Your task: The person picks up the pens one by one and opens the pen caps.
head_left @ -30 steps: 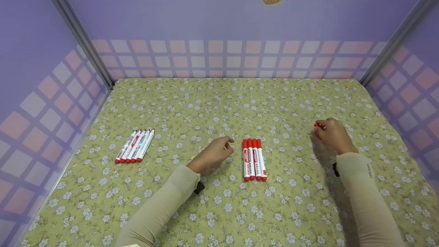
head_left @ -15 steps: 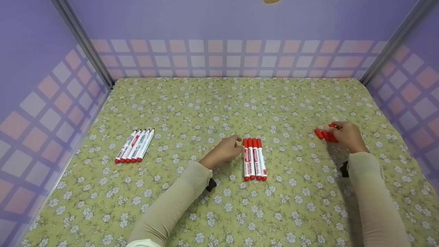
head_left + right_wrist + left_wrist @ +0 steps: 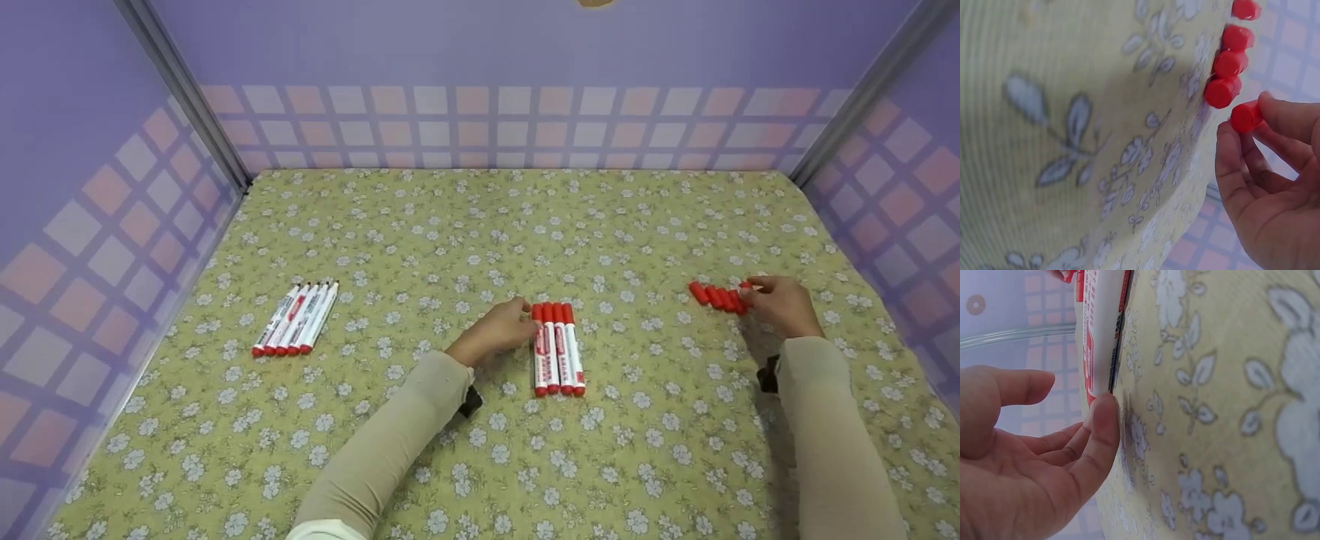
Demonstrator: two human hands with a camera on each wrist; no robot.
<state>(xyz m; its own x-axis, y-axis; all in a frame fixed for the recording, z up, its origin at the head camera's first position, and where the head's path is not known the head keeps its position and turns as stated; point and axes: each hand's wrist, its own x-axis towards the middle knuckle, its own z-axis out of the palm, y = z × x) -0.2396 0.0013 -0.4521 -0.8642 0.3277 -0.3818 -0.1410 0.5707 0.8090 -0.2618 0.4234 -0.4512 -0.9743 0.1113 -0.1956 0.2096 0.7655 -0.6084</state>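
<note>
Several white markers with red caps (image 3: 558, 349) lie side by side in the middle of the table. My left hand (image 3: 496, 328) is at their left side; in the left wrist view one fingertip (image 3: 1103, 413) touches the nearest marker (image 3: 1103, 332) close to its cap, while another finger stands apart from it. Towards the right, my right hand (image 3: 784, 306) pinches a loose red marker cap (image 3: 1246, 116) between thumb and fingertips. That cap is at the right end of a row of loose red caps (image 3: 718, 298) lying on the cloth.
Several uncapped white markers (image 3: 298, 319) with dark tips and red ends lie in a row on the left. A floral yellow-green cloth (image 3: 420, 225) covers the table. Purple checkered panels (image 3: 480, 124) close off the back and both sides.
My right hand has moved right and nearer, uncovering the row of loose caps. My left hand has moved right, up to the capped markers.
</note>
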